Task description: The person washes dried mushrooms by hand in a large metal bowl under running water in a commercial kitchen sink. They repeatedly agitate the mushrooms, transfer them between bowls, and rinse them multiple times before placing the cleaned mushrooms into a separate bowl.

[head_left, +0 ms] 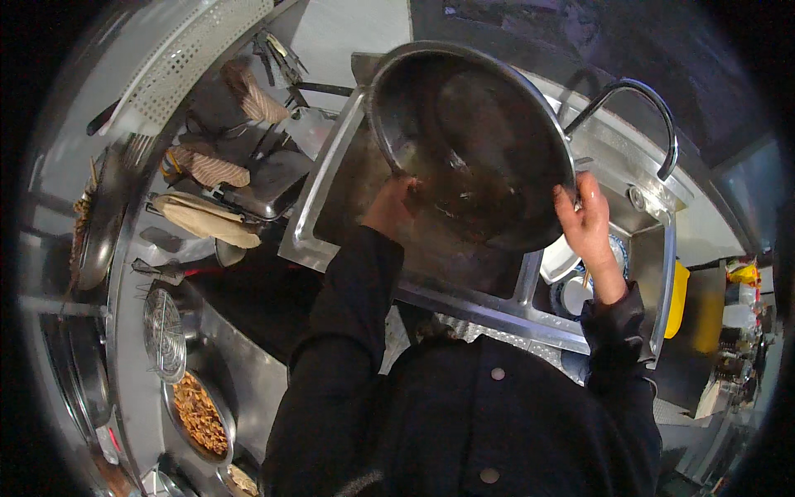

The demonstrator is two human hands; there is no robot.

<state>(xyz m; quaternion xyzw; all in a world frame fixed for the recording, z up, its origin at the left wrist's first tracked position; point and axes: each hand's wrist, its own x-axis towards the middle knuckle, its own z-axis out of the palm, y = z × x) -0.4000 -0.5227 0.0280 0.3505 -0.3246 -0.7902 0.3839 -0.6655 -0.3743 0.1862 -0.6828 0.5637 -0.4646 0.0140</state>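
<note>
A large dark metal basin [472, 124] is held tilted over the left bowl of a steel double sink [307, 211]. My left hand [394, 205] grips its near left rim. On the right, my right hand [587, 220] clasps the rim with the thumb on the inner side. Glossy wet patches show on the basin's inside. Below my right forearm, a white dish [559, 261] and a blue-and-white bowl [574, 295] lie in the right bowl of the sink. The basin hides much of the left bowl.
A curved chrome faucet [646, 87] rises behind the right bowl. On the left shelving are striped cloths [214, 168], a metal pan [270, 186], a wire strainer [166, 335] and a bowl of brown food pieces [199, 413]. A yellow container [678, 301] stands right of the sink.
</note>
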